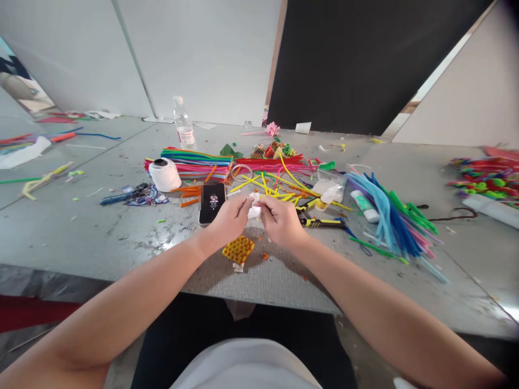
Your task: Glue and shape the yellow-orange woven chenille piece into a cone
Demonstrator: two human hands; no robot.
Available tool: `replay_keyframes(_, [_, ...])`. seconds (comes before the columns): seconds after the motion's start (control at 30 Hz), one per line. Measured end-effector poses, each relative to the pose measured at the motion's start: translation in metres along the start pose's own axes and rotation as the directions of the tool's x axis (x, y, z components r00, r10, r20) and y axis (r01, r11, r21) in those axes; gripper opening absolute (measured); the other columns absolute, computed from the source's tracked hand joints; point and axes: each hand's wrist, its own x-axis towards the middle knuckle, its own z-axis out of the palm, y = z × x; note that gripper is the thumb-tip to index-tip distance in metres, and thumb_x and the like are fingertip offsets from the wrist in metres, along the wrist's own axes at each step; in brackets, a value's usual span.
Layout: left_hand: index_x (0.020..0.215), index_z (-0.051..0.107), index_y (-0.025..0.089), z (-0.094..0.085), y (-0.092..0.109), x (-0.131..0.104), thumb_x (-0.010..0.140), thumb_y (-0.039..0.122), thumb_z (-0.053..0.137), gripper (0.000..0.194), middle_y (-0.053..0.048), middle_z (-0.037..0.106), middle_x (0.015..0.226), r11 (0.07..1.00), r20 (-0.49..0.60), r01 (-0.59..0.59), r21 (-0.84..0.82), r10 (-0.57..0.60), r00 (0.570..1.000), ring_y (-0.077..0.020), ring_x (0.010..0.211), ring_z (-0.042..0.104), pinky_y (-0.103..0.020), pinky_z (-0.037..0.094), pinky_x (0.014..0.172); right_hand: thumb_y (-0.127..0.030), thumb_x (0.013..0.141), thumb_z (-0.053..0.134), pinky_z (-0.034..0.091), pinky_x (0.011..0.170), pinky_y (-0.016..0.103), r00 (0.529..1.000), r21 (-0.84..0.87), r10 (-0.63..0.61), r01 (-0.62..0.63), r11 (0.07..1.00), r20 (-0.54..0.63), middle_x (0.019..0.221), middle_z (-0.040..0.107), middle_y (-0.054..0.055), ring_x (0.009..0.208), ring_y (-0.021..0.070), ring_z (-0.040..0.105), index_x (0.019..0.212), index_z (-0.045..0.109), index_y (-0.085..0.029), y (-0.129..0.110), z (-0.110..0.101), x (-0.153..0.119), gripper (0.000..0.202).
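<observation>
- Paper [254, 213], or something like it: white, small, crumpled, up at mid-frame.
- Fingers of the left hand [232, 217] and right hand [284, 220] closed on it from either side, pinching near its middle; impossible to tell whether folding, tearing or opening it.
- Done, by the look of it: a yellow-and-brown woven square [238, 250], flat on the bench [121, 243] at lower centre, outline complete, touched by neither hand.
- Left over for now: the paper, not yet set down or freed from either hand; no join visible between it and the square.
- Seemingly finished too: a pink flower [272, 129] at upper centre.
- Plenty unused: orange stems [190, 192] left of centre, a blue bundle [383, 208] at right of frame.
- Pliers [324, 222] lying just right of the right hand, unheld.
- Orange scraps [265, 256] beside the square, probably offcuts.
- Somewhere mid-work, as a judgement; exact stage impossible to fix from one view.
</observation>
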Motion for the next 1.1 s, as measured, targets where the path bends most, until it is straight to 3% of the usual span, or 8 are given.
replay_keyframes(0.1, [0.077, 0.053, 0.02, 0.0, -0.002, 0.0, 0.099, 0.05, 0.055, 0.037, 0.003, 0.046, 0.066, 0.997, 0.026, -0.001, -0.073, 0.003, 1.0, -0.0115, 0.059, 0.043, -0.027, 0.034, 0.055, -0.038, 0.096, 0.055, 0.043, 0.066, 0.03, 0.999, 0.047, 0.037, -0.038, 0.998, 0.013, 0.069, 0.062, 0.001, 0.064, 0.0153, 0.054, 0.08, 0.063, -0.021, -0.003, 0.001, -0.001, 0.025])
replay_keyframes(0.23, [0.079, 0.053, 0.02, -0.001, -0.004, 0.002, 0.092, 0.058, 0.064, 0.042, 0.003, 0.047, 0.069, 0.986, 0.074, -0.013, -0.167, 0.026, 0.997, -0.0108, 0.062, 0.045, -0.025, 0.037, 0.057, -0.053, 0.098, 0.054, 0.037, 0.049, 0.027, 0.989, 0.15, 0.145, -0.147, 0.978, 0.027, 0.052, 0.051, -0.003, 0.048, 0.0124, 0.047, 0.075, 0.057, -0.022, -0.006, -0.003, -0.005, 0.039])
replay_keyframes(0.43, [0.094, 0.059, 0.019, -0.004, -0.001, 0.006, 0.08, 0.065, 0.076, 0.051, 0.0, 0.058, 0.079, 0.971, 0.131, -0.004, -0.24, 0.037, 0.991, -0.0118, 0.069, 0.054, -0.025, 0.043, 0.062, -0.069, 0.088, 0.064, 0.041, 0.041, 0.025, 0.963, 0.278, 0.268, -0.263, 0.924, 0.021, 0.049, 0.05, -0.004, 0.039, 0.0114, 0.049, 0.066, 0.04, -0.025, -0.002, -0.006, -0.005, 0.055])
replay_keyframes(0.57, [0.105, 0.064, 0.018, -0.008, -0.002, 0.007, 0.079, 0.053, 0.082, 0.046, -0.002, 0.064, 0.088, 0.982, 0.128, -0.022, -0.187, 0.046, 0.991, -0.0141, 0.08, 0.059, -0.025, 0.047, 0.071, -0.072, 0.089, 0.061, 0.037, 0.04, 0.025, 0.955, 0.267, 0.29, -0.296, 0.917, 0.061, 0.05, 0.049, -0.004, 0.04, 0.0114, 0.048, 0.067, 0.044, -0.024, 0.001, -0.004, -0.001, 0.055])
replay_keyframes(0.77, [0.1, 0.072, 0.016, -0.014, 0.001, 0.007, 0.078, 0.04, 0.083, 0.034, -0.001, 0.065, 0.077, 0.999, 0.136, 0.005, 0.043, -0.011, 0.991, -0.0127, 0.068, 0.056, -0.024, 0.042, 0.061, -0.061, 0.091, 0.064, 0.037, 0.049, 0.026, 0.955, 0.221, 0.245, -0.279, 0.935, 0.167, 0.057, 0.055, -0.002, 0.05, 0.0108, 0.048, 0.066, 0.054, -0.021, 0.004, -0.009, -0.002, 0.049])
replay_keyframes(1.0, [0.085, 0.074, 0.014, -0.021, 0.002, 0.007, 0.08, 0.021, 0.067, 0.01, -0.001, 0.07, 0.073, 0.999, 0.108, 0.0, 0.038, -0.004, 0.994, -0.012, 0.066, 0.064, -0.022, 0.049, 0.062, -0.056, 0.098, 0.051, 0.045, 0.049, 0.025, 0.927, 0.26, 0.27, -0.337, 0.905, 0.26, 0.067, 0.06, 0.0, 0.052, 0.0125, 0.055, 0.08, 0.057, -0.022, 0.01, -0.005, -0.004, 0.039])
replay_keyframes(1.1, [0.083, 0.075, 0.015, -0.024, -0.003, 0.007, 0.076, 0.013, 0.062, 0.015, 0.0, 0.072, 0.074, 0.999, 0.081, -0.005, 0.051, 0.001, 0.997, -0.013, 0.069, 0.067, -0.022, 0.052, 0.067, -0.055, 0.097, 0.053, 0.045, 0.048, 0.025, 0.924, 0.241, 0.282, -0.344, 0.907, 0.259, 0.066, 0.061, 0.0, 0.052, 0.0129, 0.056, 0.078, 0.055, -0.022, 0.013, -0.003, -0.003, 0.038])
